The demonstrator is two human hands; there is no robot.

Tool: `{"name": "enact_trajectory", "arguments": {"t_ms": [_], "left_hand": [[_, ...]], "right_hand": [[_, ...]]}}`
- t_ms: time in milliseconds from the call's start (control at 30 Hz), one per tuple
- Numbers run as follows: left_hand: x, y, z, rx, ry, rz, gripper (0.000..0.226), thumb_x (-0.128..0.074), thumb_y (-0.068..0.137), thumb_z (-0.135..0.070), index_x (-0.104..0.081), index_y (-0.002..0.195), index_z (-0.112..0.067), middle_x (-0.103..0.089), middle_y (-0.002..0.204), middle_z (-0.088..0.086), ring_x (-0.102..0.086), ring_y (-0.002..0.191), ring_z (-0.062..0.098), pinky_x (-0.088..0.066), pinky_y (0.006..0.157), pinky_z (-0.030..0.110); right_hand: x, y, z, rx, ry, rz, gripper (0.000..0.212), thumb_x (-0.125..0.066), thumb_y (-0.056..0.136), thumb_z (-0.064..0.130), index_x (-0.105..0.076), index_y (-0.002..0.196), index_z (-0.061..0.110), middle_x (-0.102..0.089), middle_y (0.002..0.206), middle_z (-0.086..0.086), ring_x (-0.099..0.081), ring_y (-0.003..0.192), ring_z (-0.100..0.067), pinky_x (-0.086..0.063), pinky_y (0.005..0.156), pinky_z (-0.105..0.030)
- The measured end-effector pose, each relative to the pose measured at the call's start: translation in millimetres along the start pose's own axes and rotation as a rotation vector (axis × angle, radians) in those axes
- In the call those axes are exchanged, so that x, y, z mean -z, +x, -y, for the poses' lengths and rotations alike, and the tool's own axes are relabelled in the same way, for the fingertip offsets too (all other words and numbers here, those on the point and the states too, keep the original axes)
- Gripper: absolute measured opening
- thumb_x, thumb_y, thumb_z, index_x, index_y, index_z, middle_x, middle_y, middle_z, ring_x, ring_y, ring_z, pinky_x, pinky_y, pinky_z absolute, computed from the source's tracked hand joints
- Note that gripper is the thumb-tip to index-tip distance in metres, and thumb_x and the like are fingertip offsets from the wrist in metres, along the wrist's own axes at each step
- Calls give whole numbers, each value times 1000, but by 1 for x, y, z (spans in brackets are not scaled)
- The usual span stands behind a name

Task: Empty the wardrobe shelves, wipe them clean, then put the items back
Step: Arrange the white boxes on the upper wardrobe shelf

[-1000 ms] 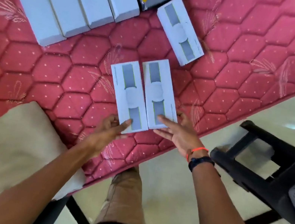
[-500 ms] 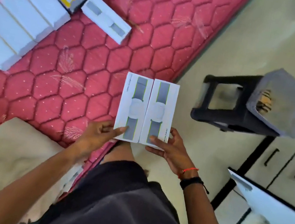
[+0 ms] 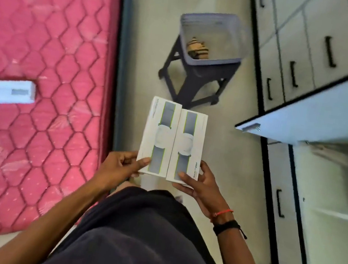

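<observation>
**Two boxes in hand, beside the open wardrobe**

Item 1: left box (image 3: 158, 136). I see the left hand (image 3: 120, 166) pinching its near end, thumb on top.
Item 2: right box (image 3: 187, 145), edge to edge with the first, pinched likewise by the right hand (image 3: 202, 188).
Both are held over the floor, between mattress (image 3: 47, 28) and wardrobe shelf (image 3: 339, 215).
Item 3: third box (image 3: 4, 91), lying on the mattress.
Item 4: tub (image 3: 211, 36) on a stool (image 3: 195, 82).

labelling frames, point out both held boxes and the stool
left box (image 3: 159, 136): head view, front face centre
right box (image 3: 187, 145): head view, front face centre
stool (image 3: 203, 76): head view, dark seat edge
</observation>
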State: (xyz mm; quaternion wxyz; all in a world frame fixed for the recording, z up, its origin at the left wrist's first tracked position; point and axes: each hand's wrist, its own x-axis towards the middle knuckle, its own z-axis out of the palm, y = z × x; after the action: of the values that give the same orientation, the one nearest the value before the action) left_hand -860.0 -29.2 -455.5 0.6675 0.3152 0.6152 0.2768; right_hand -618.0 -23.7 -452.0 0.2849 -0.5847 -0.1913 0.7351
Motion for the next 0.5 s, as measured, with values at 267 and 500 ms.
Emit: {"name": "enact_trajectory", "arguments": {"t_ms": [267, 500], "left_hand": [[-157, 6, -33, -97, 311, 256, 45, -71, 78, -41, -72, 115, -15, -76, 100, 1, -69, 82, 13, -56, 83, 32], [-279, 1, -44, -219, 452, 469, 37, -65, 90, -34, -67, 123, -19, -74, 104, -5, -72, 85, 18, -60, 79, 36]], "right_hand": [[124, -89, -20, 234, 311, -217, 54, -68, 84, -2, -47, 133, 10, -64, 127, -13, -66, 111, -31, -56, 87, -49], [196, -153, -40, 439, 506, -478, 48, -68, 85, 8, -52, 130, 9, -64, 127, -13, -64, 113, -33, -56, 87, -50]]}}
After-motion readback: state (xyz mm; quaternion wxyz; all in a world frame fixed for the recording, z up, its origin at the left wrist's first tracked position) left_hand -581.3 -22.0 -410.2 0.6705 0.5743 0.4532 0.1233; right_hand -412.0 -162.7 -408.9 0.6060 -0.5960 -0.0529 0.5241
